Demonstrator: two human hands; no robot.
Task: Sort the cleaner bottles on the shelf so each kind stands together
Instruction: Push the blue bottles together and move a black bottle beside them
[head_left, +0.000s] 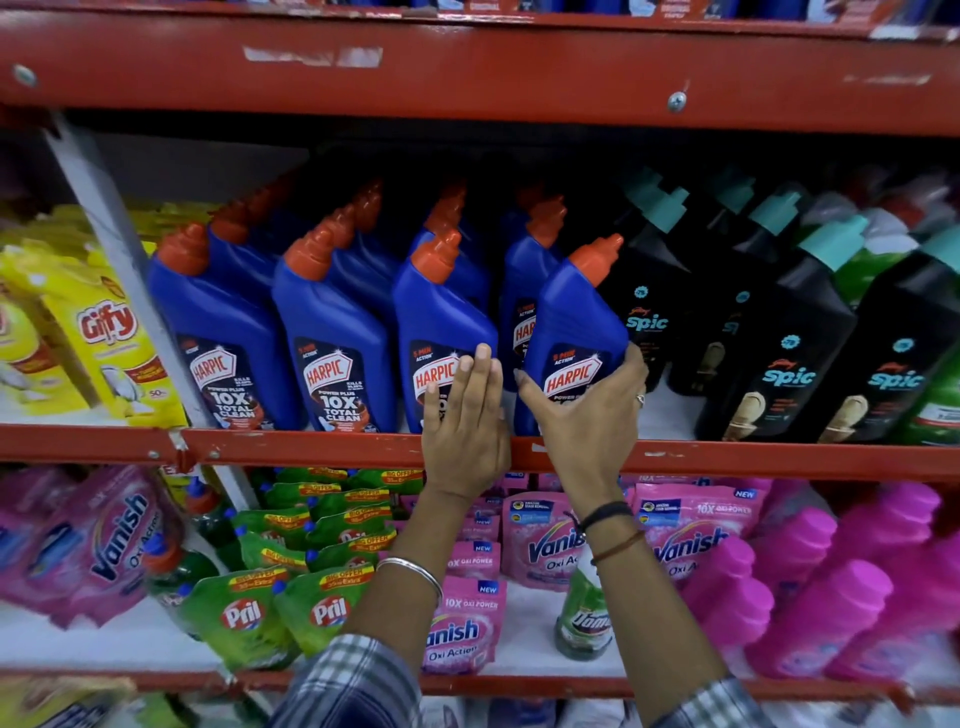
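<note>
on the middle red shelf (322, 448) stands a row of blue harpic bottles (332, 332) with orange caps, their labels reading "harpic", "power plus", "10x total clean" and "5 min action". the right hand (582, 410) is clamped around the lower body of one tilted harpic bottle (576, 322), which leans to the right at the end of the blue row, its cap close to the black spic bottles (795, 353) beside it. the left hand (465, 421) lies flat with fingers together and straight against the front of the neighbouring harpic bottle (441, 312), gripping nothing. the spic bottles carry teal caps and teal "spic" lettering. to the far left, yellow giffy pouches (104, 332) show the red word "giffy". on the shelf below lie pink vanish pouches (540, 540) marked "vanish oxi action", "10x oxi power" and "new", green pril pouches (244, 613) with "big offer" strips, plain pink bottles (831, 582) at the right, and one green bottle (584, 618) whose label cannot be read in full. both wrists wear bangles or threads, and the sleeves are checked.
</note>
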